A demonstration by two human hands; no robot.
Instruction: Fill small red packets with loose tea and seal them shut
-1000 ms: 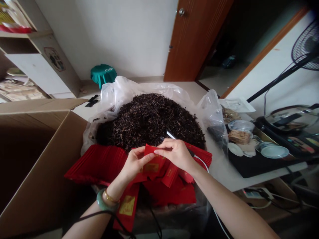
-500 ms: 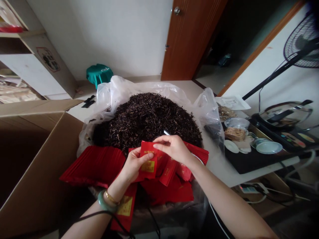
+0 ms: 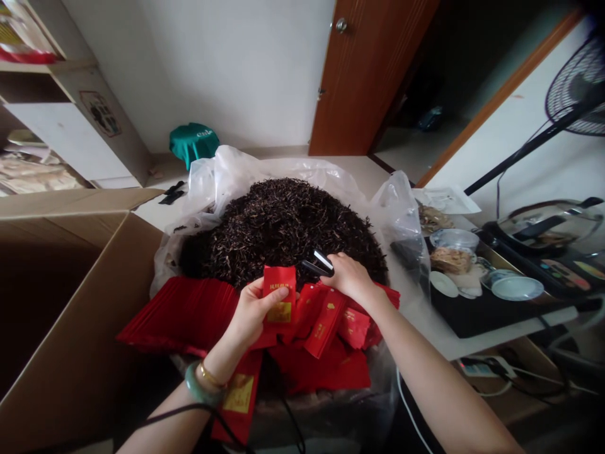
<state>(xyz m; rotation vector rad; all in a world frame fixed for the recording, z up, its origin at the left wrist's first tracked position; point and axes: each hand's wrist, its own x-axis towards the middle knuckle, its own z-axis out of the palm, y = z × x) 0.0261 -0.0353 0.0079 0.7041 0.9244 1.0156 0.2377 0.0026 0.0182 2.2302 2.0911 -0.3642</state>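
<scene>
My left hand (image 3: pixel 255 309) grips a small red tea packet (image 3: pixel 280 280) with gold print and a yellow label, thumb across its front. To its right, my right hand (image 3: pixel 352 277) is closed around a handheld bag sealer (image 3: pixel 322 261), black with a white strip; its two jaws point left, apart from each other and from the packet. Just beyond both hands rises a heap of dark, twisted tea leaves (image 3: pixel 288 221). Left of my left hand lies a tight row of red packets (image 3: pixel 179 312). More red packets (image 3: pixel 326 321) are loosely piled below my right hand.
A translucent plastic bag (image 3: pixel 236 167) surrounds the leaves. An open cardboard box (image 3: pixel 94 302) stands at the left. On the right are a black tray (image 3: pixel 466 315) with small dishes, a glass-lidded appliance (image 3: pixel 548 227) and a fan (image 3: pixel 579 88). A white cable (image 3: pixel 404 397) hangs below my right forearm.
My right hand has moved from the packet's top edge toward the right, and the bag sealer's jaws now show fully. My left hand still holds the packet. The view has shifted slightly.
</scene>
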